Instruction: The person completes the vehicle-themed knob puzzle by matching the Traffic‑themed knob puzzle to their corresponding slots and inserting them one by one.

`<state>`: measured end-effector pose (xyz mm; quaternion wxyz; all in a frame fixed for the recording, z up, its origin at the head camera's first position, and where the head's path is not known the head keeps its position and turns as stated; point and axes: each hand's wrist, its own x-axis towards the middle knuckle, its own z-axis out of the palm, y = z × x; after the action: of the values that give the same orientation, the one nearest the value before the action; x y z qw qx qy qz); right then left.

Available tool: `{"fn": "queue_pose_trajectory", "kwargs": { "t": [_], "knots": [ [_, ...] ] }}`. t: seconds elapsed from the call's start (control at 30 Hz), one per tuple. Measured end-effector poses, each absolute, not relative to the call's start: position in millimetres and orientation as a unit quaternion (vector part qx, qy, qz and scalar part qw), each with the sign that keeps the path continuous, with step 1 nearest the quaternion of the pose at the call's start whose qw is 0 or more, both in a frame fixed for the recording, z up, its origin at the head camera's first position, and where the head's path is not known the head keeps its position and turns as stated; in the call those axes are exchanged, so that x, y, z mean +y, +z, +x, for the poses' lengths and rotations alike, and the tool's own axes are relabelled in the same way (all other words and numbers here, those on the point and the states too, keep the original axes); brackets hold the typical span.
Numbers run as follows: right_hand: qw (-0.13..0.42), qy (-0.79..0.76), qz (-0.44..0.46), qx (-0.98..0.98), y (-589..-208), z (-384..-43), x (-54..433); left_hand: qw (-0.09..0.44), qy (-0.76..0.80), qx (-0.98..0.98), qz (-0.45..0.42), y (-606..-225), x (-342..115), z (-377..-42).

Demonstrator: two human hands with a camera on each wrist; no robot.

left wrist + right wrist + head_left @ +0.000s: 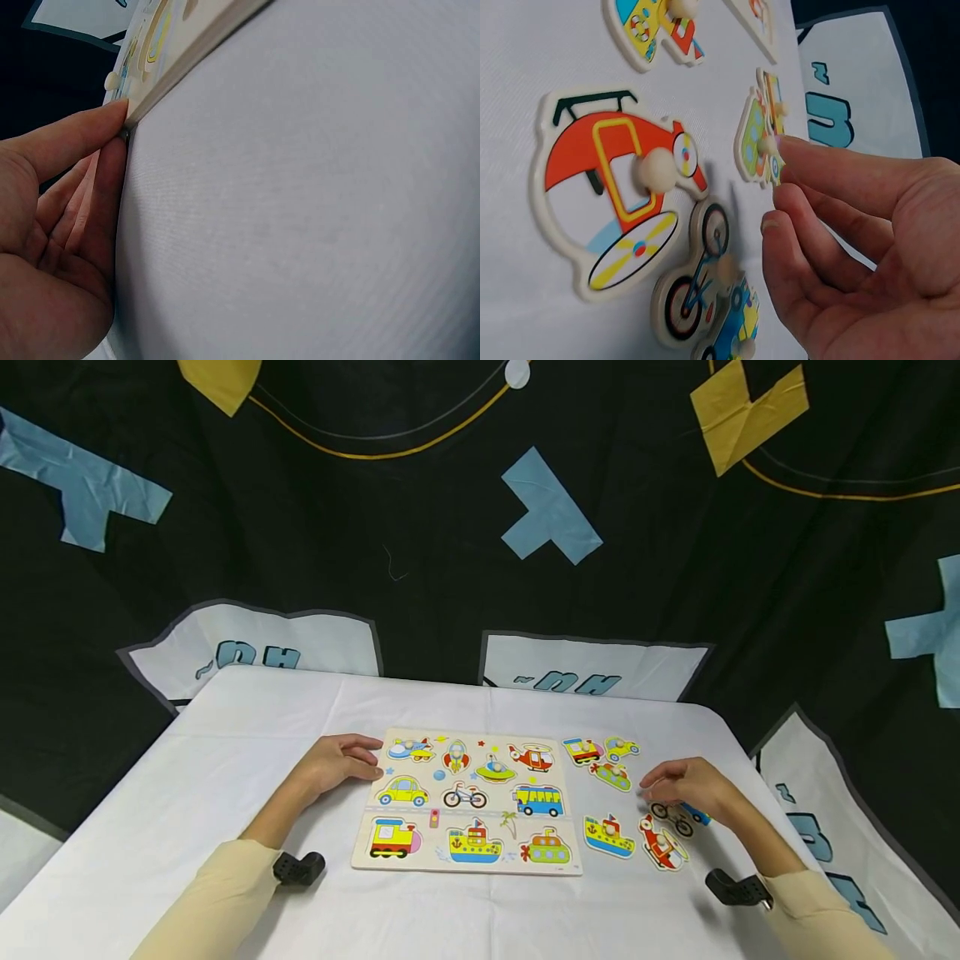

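A wooden peg puzzle board (487, 860) printed with vehicles lies on the white table. My left hand (341, 767) pinches its left edge with thumb and finger, also seen on the board's edge (191, 64) in the left wrist view. My right hand (692, 785) hovers over loose pieces, its fingers loosely bent with nothing between them. Under and beside it lie a bicycle piece (697, 281), partly over a bus piece (735, 326), and a helicopter piece (570, 195). A ship piece (609, 837) lies between the board and the helicopter.
Beyond the right hand sit a train piece (581, 751), a car piece (621, 748) and a submarine piece (611, 776), close to the board's right edge. A dark printed curtain (435, 568) hangs behind the white table (450, 918).
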<state>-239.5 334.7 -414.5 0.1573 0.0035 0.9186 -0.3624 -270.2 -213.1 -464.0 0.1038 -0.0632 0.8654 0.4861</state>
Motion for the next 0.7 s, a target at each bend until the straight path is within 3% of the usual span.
{"fn": "queue_pose_trajectory", "kwargs": {
  "t": [0.43, 0.7],
  "knots": [
    [0.229, -0.37, -0.054, 0.899, -418.9, -229.9, 347.4, 0.107, 0.48, 0.869, -0.061, -463.3, -212.8, -271.3],
    [0.311, -0.407, -0.089, 0.854, -419.3, -227.5, 350.5, 0.1, 0.479, 0.87, -0.058, -465.2, -214.2, -272.3]
  ]
}}
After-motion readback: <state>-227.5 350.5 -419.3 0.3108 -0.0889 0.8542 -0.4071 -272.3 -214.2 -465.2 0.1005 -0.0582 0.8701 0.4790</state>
